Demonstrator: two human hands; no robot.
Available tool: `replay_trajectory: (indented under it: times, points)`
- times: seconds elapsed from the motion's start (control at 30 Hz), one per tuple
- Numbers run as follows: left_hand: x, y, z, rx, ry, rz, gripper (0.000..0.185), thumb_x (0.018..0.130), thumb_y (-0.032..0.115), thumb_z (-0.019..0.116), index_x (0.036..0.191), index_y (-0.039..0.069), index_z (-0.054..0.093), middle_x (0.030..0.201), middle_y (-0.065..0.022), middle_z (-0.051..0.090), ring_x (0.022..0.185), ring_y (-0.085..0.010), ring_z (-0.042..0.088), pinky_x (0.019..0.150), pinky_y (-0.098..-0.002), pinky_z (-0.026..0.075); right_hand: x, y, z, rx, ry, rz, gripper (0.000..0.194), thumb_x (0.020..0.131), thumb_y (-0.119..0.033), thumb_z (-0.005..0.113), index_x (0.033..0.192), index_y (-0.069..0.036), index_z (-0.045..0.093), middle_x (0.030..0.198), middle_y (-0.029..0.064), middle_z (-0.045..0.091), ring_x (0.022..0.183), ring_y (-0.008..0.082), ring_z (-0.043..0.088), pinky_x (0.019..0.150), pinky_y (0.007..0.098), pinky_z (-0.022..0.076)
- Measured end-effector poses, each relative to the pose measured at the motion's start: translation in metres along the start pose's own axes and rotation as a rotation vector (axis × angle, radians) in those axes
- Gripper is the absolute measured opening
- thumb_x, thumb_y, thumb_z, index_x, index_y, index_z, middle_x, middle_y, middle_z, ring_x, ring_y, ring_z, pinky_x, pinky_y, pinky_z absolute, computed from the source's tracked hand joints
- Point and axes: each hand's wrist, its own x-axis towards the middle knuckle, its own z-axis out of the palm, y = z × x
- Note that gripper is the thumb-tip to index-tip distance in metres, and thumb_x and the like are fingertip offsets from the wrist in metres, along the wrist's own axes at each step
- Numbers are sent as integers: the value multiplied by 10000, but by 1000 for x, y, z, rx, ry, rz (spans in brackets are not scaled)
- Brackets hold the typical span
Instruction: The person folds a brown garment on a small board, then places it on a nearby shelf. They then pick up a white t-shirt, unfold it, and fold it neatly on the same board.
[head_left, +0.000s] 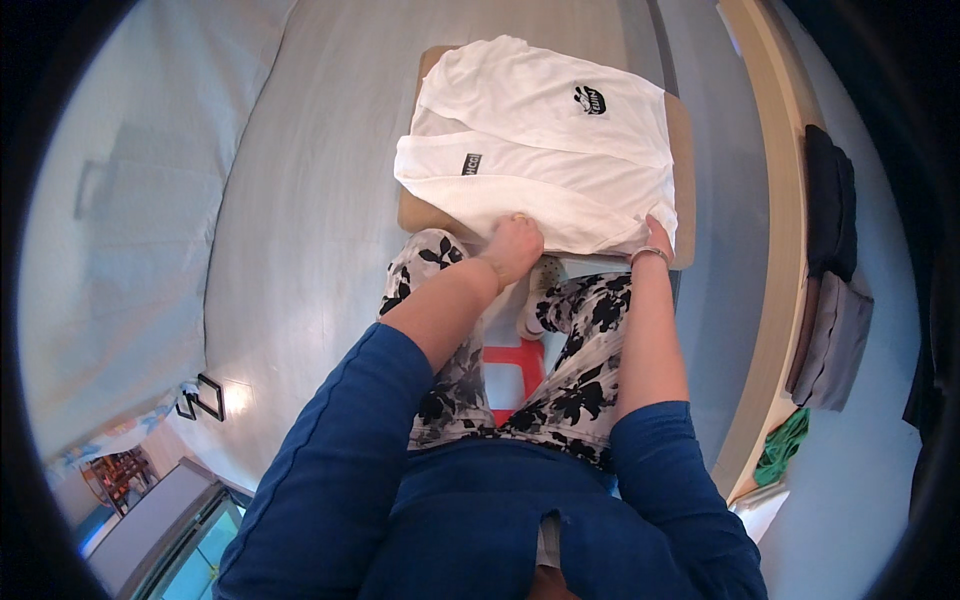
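Observation:
A white cloth garment (517, 105) lies partly folded in layers, with a black cartoon print near its far right and a small dark lettered patch nearer its left. It covers most of a small brown table with rounded corners (682, 195). At the near edge, my left hand (517, 244), a ring on one finger, has its fingers curled onto the cloth. My right hand (658, 241) grips the near right corner, thumb on top and the other fingers hidden beneath. A bracelet circles the right wrist.
Right of the table runs a pale wooden ledge (784, 187); beyond it lie folded dark cloth (830, 202), folded grey cloth (832, 341) and green cloth (782, 448). A white sheet (150, 187) hangs at left. Red bars (525, 360) show between my legs, near a light clog (546, 277).

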Motion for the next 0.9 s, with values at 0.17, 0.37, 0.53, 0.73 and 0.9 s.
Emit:
replay_trajectory:
  times: [0.17,0.37,0.53,0.73,0.9]
  points:
    - [0,-3,4,1,-119,59,190,835,154,565,942,83,705,956,-83,635,938,-261,606,630,-480,513,47,-2,-3,43,-70,-83,609,706,-164,733,1196,141,539,1190,217,609,965,325,639,834,434,514]
    - [0,-5,8,-48,-46,17,168,828,152,569,911,104,706,945,-76,641,932,-253,614,631,-441,515,49,-6,-4,273,-256,15,533,742,-104,680,1227,75,548,1213,181,602,1031,335,611,867,440,494]
    - [-3,-7,8,-91,-17,32,164,818,146,578,911,100,704,938,-78,644,932,-260,615,669,-409,520,34,-33,-17,334,-281,-98,427,780,-62,670,1194,-19,575,1193,135,599,1056,310,594,852,460,486]
    - [-1,-7,6,-103,-65,23,173,801,142,589,924,105,705,955,-89,652,947,-256,617,705,-396,525,52,-35,-34,-37,-136,10,327,792,-116,722,1086,-50,595,942,93,635,732,208,587,603,377,489]
    - [-1,-6,5,-87,-49,6,170,798,143,589,912,105,711,936,-86,654,946,-257,618,706,-409,529,65,-28,-35,-375,-218,-151,237,754,-88,712,958,-51,598,716,72,586,510,179,530,402,316,394]
